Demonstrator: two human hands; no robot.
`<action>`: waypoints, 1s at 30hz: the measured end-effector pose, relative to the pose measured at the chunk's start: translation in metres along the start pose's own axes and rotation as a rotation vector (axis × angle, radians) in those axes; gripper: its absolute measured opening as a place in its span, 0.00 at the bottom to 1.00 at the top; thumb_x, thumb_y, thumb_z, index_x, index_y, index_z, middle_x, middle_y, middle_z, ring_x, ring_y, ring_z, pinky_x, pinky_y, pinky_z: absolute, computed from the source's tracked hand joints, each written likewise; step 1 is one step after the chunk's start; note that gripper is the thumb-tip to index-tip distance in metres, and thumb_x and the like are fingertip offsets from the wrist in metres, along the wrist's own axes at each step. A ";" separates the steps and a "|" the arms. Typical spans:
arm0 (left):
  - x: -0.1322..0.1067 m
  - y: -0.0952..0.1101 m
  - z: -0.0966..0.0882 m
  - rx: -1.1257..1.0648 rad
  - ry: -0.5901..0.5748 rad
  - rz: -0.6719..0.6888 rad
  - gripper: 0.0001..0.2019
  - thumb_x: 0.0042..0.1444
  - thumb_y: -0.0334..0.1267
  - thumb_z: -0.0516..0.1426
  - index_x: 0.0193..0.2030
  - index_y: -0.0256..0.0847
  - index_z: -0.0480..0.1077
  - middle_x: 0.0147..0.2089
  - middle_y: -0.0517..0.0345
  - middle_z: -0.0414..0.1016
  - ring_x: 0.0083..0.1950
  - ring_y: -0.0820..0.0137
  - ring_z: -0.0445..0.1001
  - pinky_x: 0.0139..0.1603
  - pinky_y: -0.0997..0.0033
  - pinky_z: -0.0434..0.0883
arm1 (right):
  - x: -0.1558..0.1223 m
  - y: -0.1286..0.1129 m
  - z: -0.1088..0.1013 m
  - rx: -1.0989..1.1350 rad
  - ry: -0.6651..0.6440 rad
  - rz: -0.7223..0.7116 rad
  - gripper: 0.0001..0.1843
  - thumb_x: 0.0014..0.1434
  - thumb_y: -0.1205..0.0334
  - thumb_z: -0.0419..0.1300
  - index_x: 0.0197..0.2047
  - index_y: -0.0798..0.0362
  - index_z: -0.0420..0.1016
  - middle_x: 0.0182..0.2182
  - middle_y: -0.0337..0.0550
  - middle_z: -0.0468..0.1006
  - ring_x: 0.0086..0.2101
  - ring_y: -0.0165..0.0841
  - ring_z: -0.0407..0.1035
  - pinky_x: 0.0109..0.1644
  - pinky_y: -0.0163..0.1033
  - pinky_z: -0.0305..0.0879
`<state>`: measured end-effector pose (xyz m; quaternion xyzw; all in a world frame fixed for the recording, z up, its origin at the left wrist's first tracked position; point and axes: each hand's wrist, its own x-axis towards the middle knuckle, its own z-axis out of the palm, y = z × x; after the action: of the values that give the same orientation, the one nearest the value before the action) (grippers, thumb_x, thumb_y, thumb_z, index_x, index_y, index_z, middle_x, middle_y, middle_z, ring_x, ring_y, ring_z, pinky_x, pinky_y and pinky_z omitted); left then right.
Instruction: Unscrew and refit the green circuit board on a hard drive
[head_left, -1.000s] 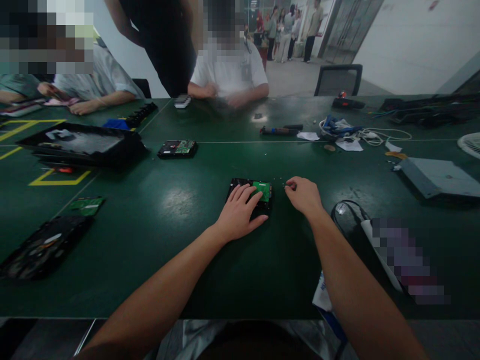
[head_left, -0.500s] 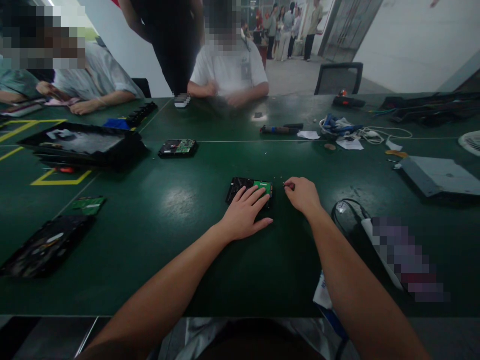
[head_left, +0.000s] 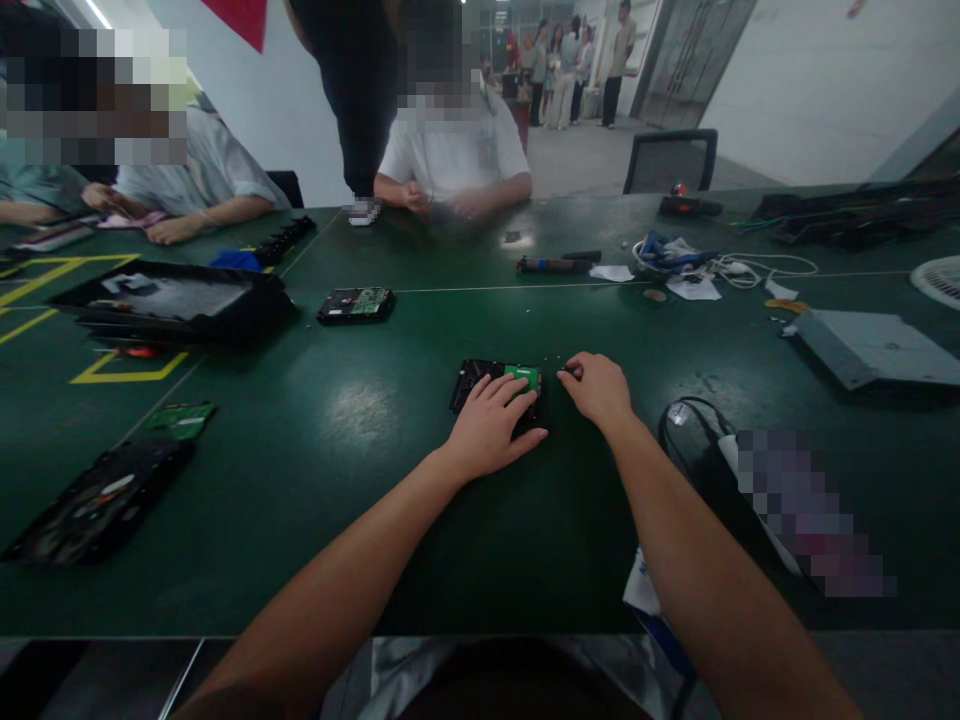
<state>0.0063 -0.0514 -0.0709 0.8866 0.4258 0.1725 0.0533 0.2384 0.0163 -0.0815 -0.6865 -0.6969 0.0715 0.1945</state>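
Note:
My left hand (head_left: pixel 487 425) lies over a hard drive (head_left: pixel 474 378) with a green circuit board (head_left: pixel 523 377), its fingers spread and flat on top. Part of the drive is hidden beneath the palm and fingers. Just to the right, close to the tabletop, my right hand (head_left: pixel 598 388) is closed, thumb and fingertips pinched together. A small dark bit shows at those fingertips, too small to name. Several tiny specks, perhaps screws, lie on the green table (head_left: pixel 360 480) by the fingertips.
A second hard drive (head_left: pixel 355 305) lies further back. On the left are a black tray (head_left: pixel 172 300), a loose circuit board (head_left: pixel 182 420) and a dark drive-like part (head_left: pixel 101 500). To the right sit a grey metal case (head_left: pixel 877 345) and a cable (head_left: pixel 667 440). People sit across the table.
The view has shifted slightly. My left hand stays on the hard drive, and my right hand stays pinched beside it, a touch nearer the drive.

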 end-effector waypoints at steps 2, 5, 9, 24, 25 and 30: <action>0.003 0.002 0.001 0.014 0.016 -0.006 0.29 0.67 0.59 0.55 0.67 0.43 0.70 0.72 0.45 0.68 0.75 0.50 0.63 0.76 0.40 0.57 | 0.002 0.001 0.002 0.008 0.011 0.017 0.10 0.66 0.55 0.63 0.45 0.51 0.81 0.41 0.48 0.83 0.43 0.41 0.75 0.48 0.44 0.68; 0.008 0.008 0.003 0.033 0.044 -0.013 0.27 0.66 0.58 0.57 0.64 0.42 0.72 0.69 0.44 0.70 0.72 0.48 0.65 0.74 0.41 0.61 | 0.004 0.003 0.003 0.015 0.015 0.036 0.08 0.66 0.56 0.62 0.42 0.50 0.81 0.40 0.47 0.83 0.41 0.40 0.75 0.46 0.43 0.67; 0.017 0.018 0.009 0.072 0.078 -0.075 0.21 0.65 0.54 0.59 0.57 0.42 0.74 0.61 0.43 0.74 0.64 0.47 0.70 0.64 0.42 0.71 | 0.007 0.006 0.003 0.019 0.037 0.030 0.08 0.67 0.57 0.62 0.41 0.50 0.81 0.40 0.47 0.83 0.41 0.40 0.76 0.46 0.43 0.67; 0.010 0.008 0.007 0.007 0.094 -0.006 0.12 0.66 0.45 0.59 0.50 0.42 0.74 0.58 0.47 0.77 0.58 0.53 0.73 0.60 0.49 0.73 | 0.007 0.014 -0.001 0.047 0.055 0.039 0.09 0.67 0.61 0.58 0.43 0.51 0.81 0.42 0.48 0.83 0.42 0.40 0.75 0.51 0.45 0.68; 0.010 0.007 0.008 -0.001 0.095 -0.001 0.12 0.66 0.45 0.59 0.51 0.42 0.74 0.58 0.47 0.77 0.58 0.53 0.73 0.60 0.49 0.73 | 0.006 0.012 -0.001 0.047 0.057 0.014 0.09 0.67 0.60 0.59 0.44 0.51 0.81 0.42 0.48 0.82 0.43 0.40 0.75 0.52 0.45 0.68; 0.010 0.005 0.009 -0.027 0.103 -0.001 0.13 0.65 0.46 0.60 0.51 0.42 0.74 0.58 0.47 0.76 0.59 0.52 0.73 0.62 0.48 0.72 | 0.003 0.001 0.001 0.014 0.059 -0.122 0.11 0.68 0.62 0.57 0.48 0.50 0.81 0.45 0.48 0.80 0.45 0.39 0.74 0.53 0.43 0.67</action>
<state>0.0191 -0.0466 -0.0750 0.8756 0.4259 0.2239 0.0435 0.2395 0.0194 -0.0824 -0.6431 -0.7310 0.0443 0.2240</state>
